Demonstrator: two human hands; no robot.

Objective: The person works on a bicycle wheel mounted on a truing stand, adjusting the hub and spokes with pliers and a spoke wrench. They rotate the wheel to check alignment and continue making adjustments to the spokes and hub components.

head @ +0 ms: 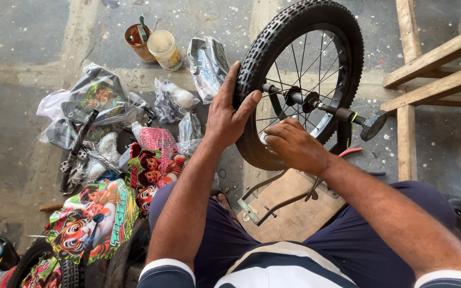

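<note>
A person seen from above, seated over a concrete floor (17, 133), works on a small bicycle wheel (300, 80) that stands upright in the middle of the scene, just beyond their knees. The left hand (229, 114) is clasped over the knobby black tyre on the wheel's left side, thumb on the tread. The right hand (294, 145) rests at the near rim with its fingers curled in among the spokes; whether it grips anything there cannot be told. An axle with a black pedal (373, 125) sticks out to the right of the hub. Below the wheel lies a flat wooden board (294, 213) with thin metal rods across it. To the left the floor is crowded with plastic-wrapped parts (100, 98), colourful cartoon-printed panels (94, 216) and a black metal bar (76, 149). Farther off stand a rusty tin (138, 42) and a cream-coloured tub (165, 49). A wooden frame (433, 64) stands on the far right.
</note>
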